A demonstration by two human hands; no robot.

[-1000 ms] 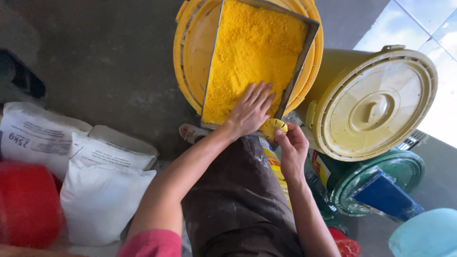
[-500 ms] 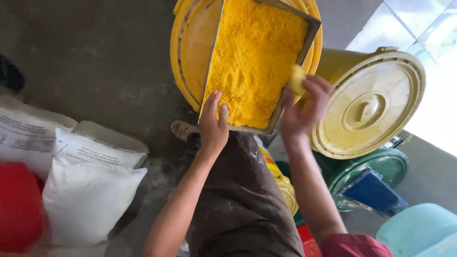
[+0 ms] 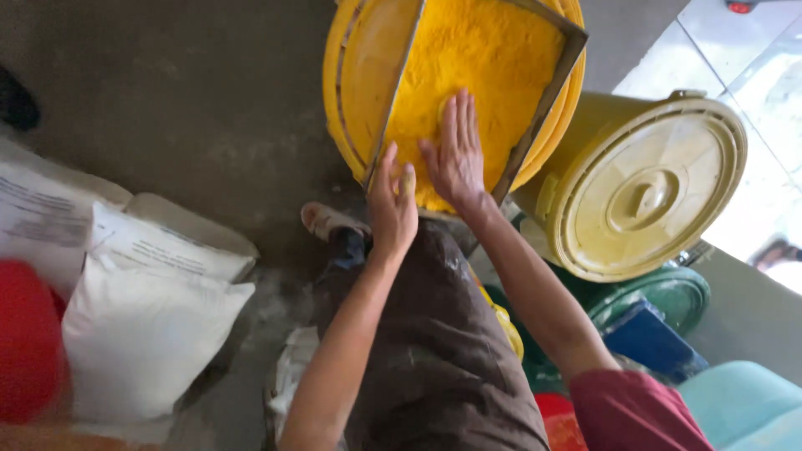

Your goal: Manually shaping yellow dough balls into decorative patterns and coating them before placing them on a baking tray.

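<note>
A metal-framed rectangular tray full of bright yellow powder rests across a round yellow basin. My right hand lies flat on the powder near the tray's front edge, fingers stretched out and pointing away from me. My left hand is closed over the tray's near corner, its thumb dusted yellow. Both forearms reach forward over my brown-clad lap.
A pale yellow lidded bucket stands right of the basin, with a green lid, a blue object and a light blue container below it. White sacks and a red container sit at left on the concrete floor.
My right hand, which held a yellow lump at the tray's right edge, now lies flat on the powder. My left hand left the powder and took the tray's near corner.
</note>
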